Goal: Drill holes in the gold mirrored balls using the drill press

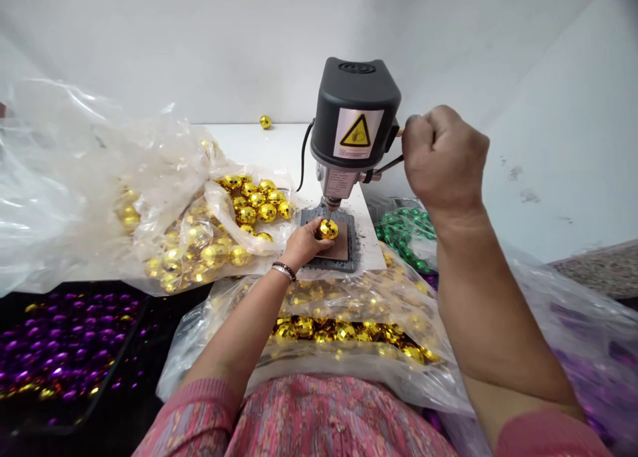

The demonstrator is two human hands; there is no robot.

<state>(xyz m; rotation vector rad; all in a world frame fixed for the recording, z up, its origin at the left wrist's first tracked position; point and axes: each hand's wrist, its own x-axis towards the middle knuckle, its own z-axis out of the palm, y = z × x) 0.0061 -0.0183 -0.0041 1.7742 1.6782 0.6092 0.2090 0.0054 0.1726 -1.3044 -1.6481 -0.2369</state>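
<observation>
The left grip [305,244] curls narrowly around a gold mirrored ball [327,229], held at 6 o'clock beneath the chuck [331,203] of a bench drill [355,111]. The bit [327,216] seems just above it, though that's hard to tell. The right grip [445,158] is closed on the feed lever [389,164] at 3 o'clock.

My white tabletop [259,148] holds a mini bench drill [353,111] on its grey base [343,261], a plastic bag of gold mirror balls [199,244], and one loose ball [265,121] behind.
</observation>
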